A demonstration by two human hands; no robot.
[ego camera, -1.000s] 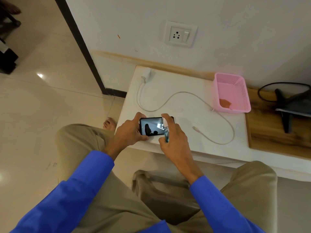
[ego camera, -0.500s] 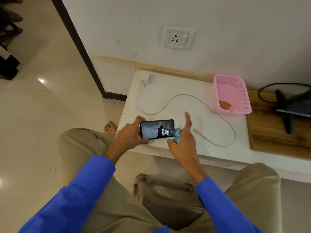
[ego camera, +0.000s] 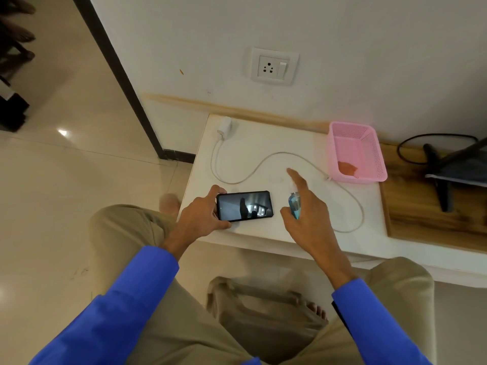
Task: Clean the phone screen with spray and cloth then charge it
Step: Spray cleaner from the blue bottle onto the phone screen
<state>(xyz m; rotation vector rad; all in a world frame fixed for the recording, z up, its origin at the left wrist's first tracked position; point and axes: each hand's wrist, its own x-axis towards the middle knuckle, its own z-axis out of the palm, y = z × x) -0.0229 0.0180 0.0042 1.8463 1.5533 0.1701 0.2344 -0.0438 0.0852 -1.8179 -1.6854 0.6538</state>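
The left hand (ego camera: 200,217) grips the left end of the phone (ego camera: 244,206), thumb and fingers curled round it, holding it screen-up (dark, with reflections) over the tabletop's (ego camera: 266,143) near edge. Just beside it, apart from the phone, the right hand (ego camera: 308,214) holds a small blue spray bottle (ego camera: 294,206) in its curled grip, forefinger stretched out straight. A white charger (ego camera: 224,126) lies at the far left corner, its cable (ego camera: 263,164) looping across to a pink basket (ego camera: 355,143) at the far right, where an orange cloth (ego camera: 347,168) lies.
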